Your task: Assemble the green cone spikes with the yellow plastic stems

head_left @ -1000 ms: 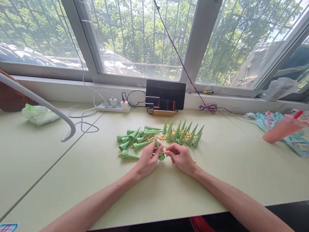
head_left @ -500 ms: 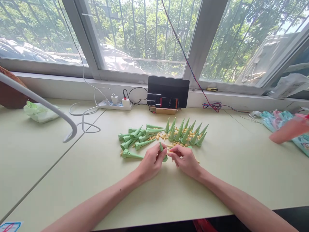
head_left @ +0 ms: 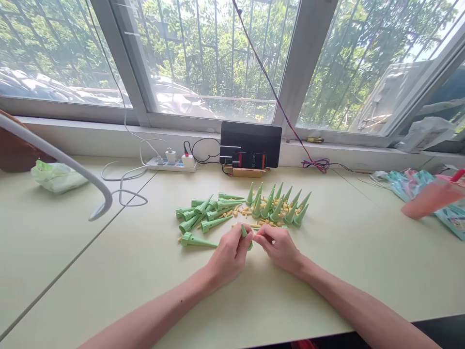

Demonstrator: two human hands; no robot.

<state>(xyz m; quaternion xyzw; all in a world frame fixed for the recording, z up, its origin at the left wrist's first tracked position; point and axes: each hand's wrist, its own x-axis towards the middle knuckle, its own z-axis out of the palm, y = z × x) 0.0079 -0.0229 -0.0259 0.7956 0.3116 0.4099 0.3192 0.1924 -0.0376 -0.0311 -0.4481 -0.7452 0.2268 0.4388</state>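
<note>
My left hand (head_left: pixel 230 249) is closed around a green plastic cone-shaped spike (head_left: pixel 244 231), its pointed end up and its wider end partly hidden by the fingers. Close beside it, the fingertips of my right hand (head_left: pixel 278 246) are pinched together at the spike's side. A small pale yellow piece (head_left: pixel 254 233) shows faintly between them, mostly hidden. Beyond my left hand lies a loose pile of green spikes (head_left: pixel 214 224) on their sides. Past my right hand several green spikes (head_left: pixel 267 208) stand point-up, with small yellow pegs (head_left: pixel 246 212) scattered around them.
Behind the spikes, a phone (head_left: pixel 249 160) leans on a black tablet-like panel (head_left: pixel 250 133). A power strip (head_left: pixel 172 165) with white cables lies left of it. A white curved bar (head_left: pixel 72 167) crosses the left side. At right are a pink drink cup (head_left: pixel 432 198) and plastic bags (head_left: pixel 410 182).
The view has tilted slightly, so the scene sits a little lower. My right fingertips have closed in nearer the spike, and the small yellow piece is less visible. My left hand keeps its grip.
</note>
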